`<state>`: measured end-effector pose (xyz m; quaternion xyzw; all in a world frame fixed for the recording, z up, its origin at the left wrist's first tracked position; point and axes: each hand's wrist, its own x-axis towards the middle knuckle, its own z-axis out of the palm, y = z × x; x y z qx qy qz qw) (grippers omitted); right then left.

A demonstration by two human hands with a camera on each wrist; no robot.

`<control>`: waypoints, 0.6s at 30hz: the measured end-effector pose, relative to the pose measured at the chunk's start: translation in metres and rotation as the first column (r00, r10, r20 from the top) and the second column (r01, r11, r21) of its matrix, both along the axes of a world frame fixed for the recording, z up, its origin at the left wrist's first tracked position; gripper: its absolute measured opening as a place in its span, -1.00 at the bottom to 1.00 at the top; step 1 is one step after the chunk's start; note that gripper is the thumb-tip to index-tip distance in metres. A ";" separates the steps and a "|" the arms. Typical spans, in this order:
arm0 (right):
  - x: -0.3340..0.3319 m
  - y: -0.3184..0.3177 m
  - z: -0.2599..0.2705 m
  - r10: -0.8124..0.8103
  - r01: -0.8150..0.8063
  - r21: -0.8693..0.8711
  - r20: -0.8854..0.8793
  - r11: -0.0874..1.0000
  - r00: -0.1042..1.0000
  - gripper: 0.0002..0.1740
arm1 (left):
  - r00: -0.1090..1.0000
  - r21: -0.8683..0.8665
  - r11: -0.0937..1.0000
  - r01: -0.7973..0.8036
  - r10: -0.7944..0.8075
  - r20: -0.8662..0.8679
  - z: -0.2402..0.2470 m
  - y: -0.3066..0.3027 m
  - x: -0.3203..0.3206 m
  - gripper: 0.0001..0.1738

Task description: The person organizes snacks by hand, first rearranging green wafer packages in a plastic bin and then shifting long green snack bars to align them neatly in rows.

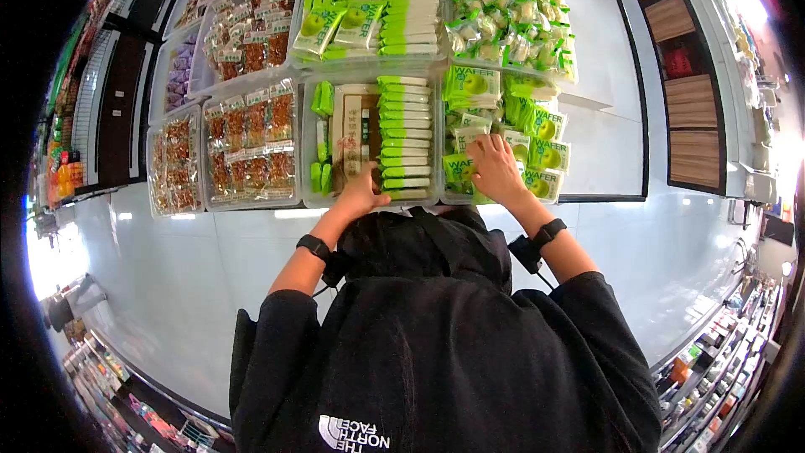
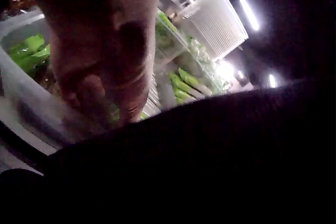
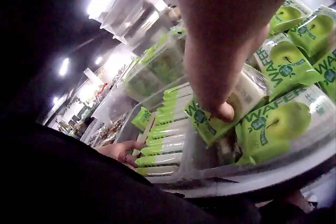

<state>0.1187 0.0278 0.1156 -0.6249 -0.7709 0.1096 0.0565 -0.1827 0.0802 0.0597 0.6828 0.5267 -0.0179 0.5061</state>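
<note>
In the head view, my right hand (image 1: 498, 169) reaches into a clear bin of green apple wafer packets (image 1: 549, 153). The right wrist view shows its fingers bent over one wafer packet (image 3: 203, 125), pinching it; part of the packet is hidden by the hand. My left hand (image 1: 360, 193) is in the neighbouring bin, at the near end of an upright row of green and white wafer packets (image 1: 405, 134). Its fingers point down beside the row in the left wrist view and touch the packets' ends. A brown and white printed piece (image 1: 355, 130) lies left of that row.
Bins of brown snack packets (image 1: 251, 144) stand to the left. Behind are a bin of stacked wafer packets (image 1: 411, 8) and one of small green-tied packets (image 1: 507, 21). Bin walls separate the two hands. Shelves (image 1: 696, 377) stand beyond the pale floor.
</note>
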 end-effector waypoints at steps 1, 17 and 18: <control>-0.001 0.000 0.000 -0.007 0.007 0.010 -0.015 1.000 1.000 -0.55 | 1.000 -0.008 1.000 -0.006 0.006 0.002 -0.002 -0.002 -0.001 -0.03; -0.018 -0.022 0.029 -0.314 0.290 -0.128 -0.259 0.948 0.913 -0.72 | 0.899 0.517 0.736 0.437 -0.352 -0.259 0.007 -0.004 -0.004 -0.30; -0.016 -0.024 0.027 -0.320 0.300 -0.114 -0.299 0.947 0.899 -0.69 | 0.886 0.590 0.664 0.459 -0.390 -0.250 0.004 -0.002 -0.004 -0.28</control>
